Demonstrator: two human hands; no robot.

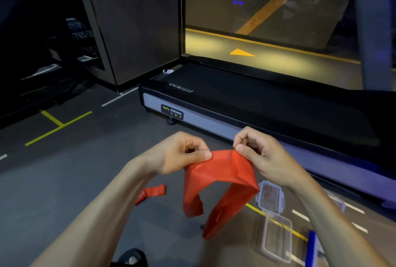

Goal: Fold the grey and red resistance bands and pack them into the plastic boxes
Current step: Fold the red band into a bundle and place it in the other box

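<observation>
Both hands pinch a red resistance band above the floor.

Left hand (184, 155) and right hand (257, 155) are near each other, each with thumb and fingers clamped on the top fold of the red resistance band (220, 176), whose two ends hang down toward the grey floor (75, 176). Another red piece (153, 192) lies on the floor to the left. Two clear plastic boxes (276, 239) lie at lower right, near a treadmill (246, 103).

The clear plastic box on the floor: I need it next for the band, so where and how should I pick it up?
Probably grip the open plastic box by its long side walls, reaching down from above with the right hand: it lies flat, mouth up, with its lid hinged open at the far end.
</observation>
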